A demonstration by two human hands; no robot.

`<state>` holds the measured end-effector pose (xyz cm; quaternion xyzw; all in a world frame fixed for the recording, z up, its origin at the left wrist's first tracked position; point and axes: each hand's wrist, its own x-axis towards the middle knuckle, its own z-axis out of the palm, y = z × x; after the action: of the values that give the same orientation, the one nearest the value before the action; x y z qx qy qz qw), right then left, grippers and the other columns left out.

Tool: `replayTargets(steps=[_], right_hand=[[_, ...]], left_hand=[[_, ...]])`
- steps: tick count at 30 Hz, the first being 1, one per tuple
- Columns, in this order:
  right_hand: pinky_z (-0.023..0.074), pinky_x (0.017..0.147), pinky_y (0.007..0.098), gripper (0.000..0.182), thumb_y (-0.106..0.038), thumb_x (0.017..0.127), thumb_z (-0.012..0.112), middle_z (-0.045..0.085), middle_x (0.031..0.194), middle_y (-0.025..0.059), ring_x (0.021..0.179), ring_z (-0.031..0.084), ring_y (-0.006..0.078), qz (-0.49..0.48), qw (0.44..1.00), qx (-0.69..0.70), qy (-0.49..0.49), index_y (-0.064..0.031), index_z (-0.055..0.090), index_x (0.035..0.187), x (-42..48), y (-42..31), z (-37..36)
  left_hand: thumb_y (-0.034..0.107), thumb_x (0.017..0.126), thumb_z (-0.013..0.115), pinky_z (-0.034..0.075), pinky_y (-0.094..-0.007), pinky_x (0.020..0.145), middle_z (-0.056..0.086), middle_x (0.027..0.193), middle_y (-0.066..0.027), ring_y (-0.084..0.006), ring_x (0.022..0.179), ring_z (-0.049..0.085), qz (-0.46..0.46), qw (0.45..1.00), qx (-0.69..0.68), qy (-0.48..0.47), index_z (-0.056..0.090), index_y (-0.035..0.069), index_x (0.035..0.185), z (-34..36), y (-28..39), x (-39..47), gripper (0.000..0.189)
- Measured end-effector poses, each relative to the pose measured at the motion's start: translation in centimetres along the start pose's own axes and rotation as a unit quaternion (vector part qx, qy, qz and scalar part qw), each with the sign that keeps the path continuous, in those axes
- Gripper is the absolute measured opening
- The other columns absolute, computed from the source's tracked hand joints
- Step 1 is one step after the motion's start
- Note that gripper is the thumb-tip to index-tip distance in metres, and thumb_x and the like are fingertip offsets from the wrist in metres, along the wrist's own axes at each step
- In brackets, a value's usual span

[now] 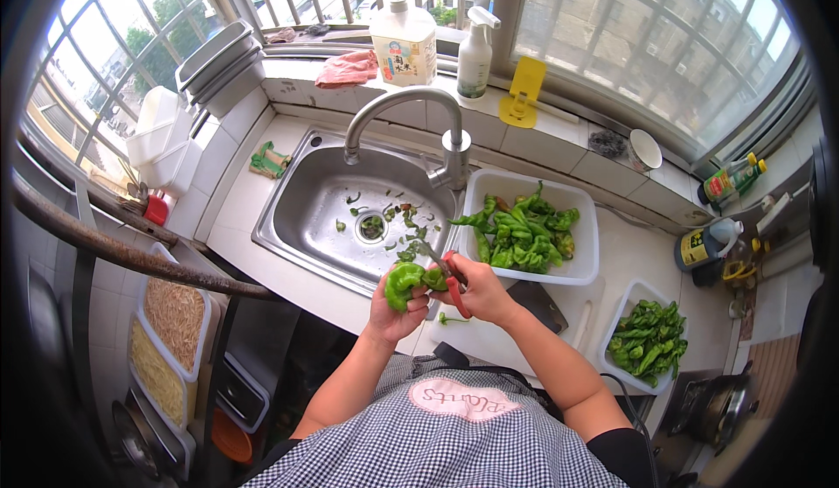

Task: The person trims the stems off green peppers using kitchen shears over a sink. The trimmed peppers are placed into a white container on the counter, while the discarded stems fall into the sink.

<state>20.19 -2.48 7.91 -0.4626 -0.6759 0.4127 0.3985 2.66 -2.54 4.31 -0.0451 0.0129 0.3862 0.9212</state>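
Close to the sink's front edge, my left hand holds a green pepper. My right hand grips red-handled scissors, whose metal blades point toward the sink and lie against the pepper; part of the blades is hidden. Pepper stems and scraps surround the drain in the stainless steel sink. Right of the sink, a white plastic tub holds a heap of green peppers. A smaller white tub farther right contains more green peppers.
A curved faucet arches over the sink. A white cutting board bears a dark cleaver blade and a cut stem. Bottles stand on the window ledge. A rusty rail crosses at left, above food bins.
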Motion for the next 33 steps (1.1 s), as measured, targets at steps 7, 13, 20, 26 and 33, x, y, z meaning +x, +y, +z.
replayTargets(steps=[7, 13, 20, 26, 33], right_hand=[[0.0466, 0.058, 0.0348, 0.026, -0.029, 0.071, 0.063, 0.060, 0.078, 0.0098, 0.071, 0.059, 0.0258, 0.113, 0.938, -0.313, 0.096, -0.0086, 0.057, 0.085, -1.8, 2.2, -3.0], [0.0446, 0.056, 0.0278, 0.034, -0.020, 0.071, 0.067, 0.058, 0.074, 0.0039, 0.064, 0.057, 0.0165, 0.133, 0.959, -0.251, 0.017, -0.0057, 0.054, 0.099, -5.1, 4.5, -2.2], [0.0414, 0.056, 0.0207, 0.034, -0.006, 0.072, 0.065, 0.052, 0.075, 0.0011, 0.062, 0.047, 0.0056, 0.155, 0.961, 0.229, 0.006, 0.0002, 0.049, 0.102, -2.2, 0.8, 0.3], [0.0417, 0.055, 0.0192, 0.027, -0.006, 0.073, 0.061, 0.055, 0.079, 0.0027, 0.061, 0.048, 0.0047, 0.103, 0.984, 0.142, 0.035, -0.0005, 0.051, 0.097, -2.0, 0.7, 1.0], [0.0439, 0.063, 0.0217, 0.030, -0.007, 0.072, 0.061, 0.058, 0.079, 0.0045, 0.067, 0.052, 0.0079, 0.121, 0.985, 0.124, 0.028, -0.0006, 0.051, 0.099, -2.0, 0.2, 2.2]], left_hand=[[0.031, 0.081, 0.053, 0.041, -0.0228, 0.057, 0.047, 0.079, -0.0049, -0.0124, 0.064, 0.048, 0.058, 0.987, 0.130, 0.067, 0.044, 0.003, 0.106, -0.6, 0.2, -1.5, 0.039], [0.035, 0.087, 0.042, 0.042, -0.0221, 0.059, 0.045, 0.083, -0.0057, -0.0114, 0.066, 0.047, 0.034, 0.984, -0.002, 0.174, 0.042, 0.000, 0.106, -1.0, 0.7, -0.9, 0.039], [0.047, 0.088, 0.031, 0.044, -0.0234, 0.057, 0.053, 0.091, -0.0087, -0.0141, 0.066, 0.052, -0.166, 0.981, 0.052, 0.086, 0.047, 0.008, 0.109, -2.3, -3.5, 0.3, 0.047], [0.048, 0.089, 0.022, 0.038, -0.0379, 0.090, 0.042, 0.123, -0.0042, -0.0181, 0.108, 0.046, -0.051, 0.925, 0.314, 0.209, 0.029, 0.013, 0.130, -0.3, -3.7, -0.3, 0.054], [0.039, 0.089, 0.038, 0.040, -0.0332, 0.087, 0.034, 0.126, -0.0100, -0.0200, 0.109, 0.043, -0.016, 0.857, 0.494, 0.145, 0.016, 0.011, 0.130, 0.4, -3.2, -1.6, 0.054]])
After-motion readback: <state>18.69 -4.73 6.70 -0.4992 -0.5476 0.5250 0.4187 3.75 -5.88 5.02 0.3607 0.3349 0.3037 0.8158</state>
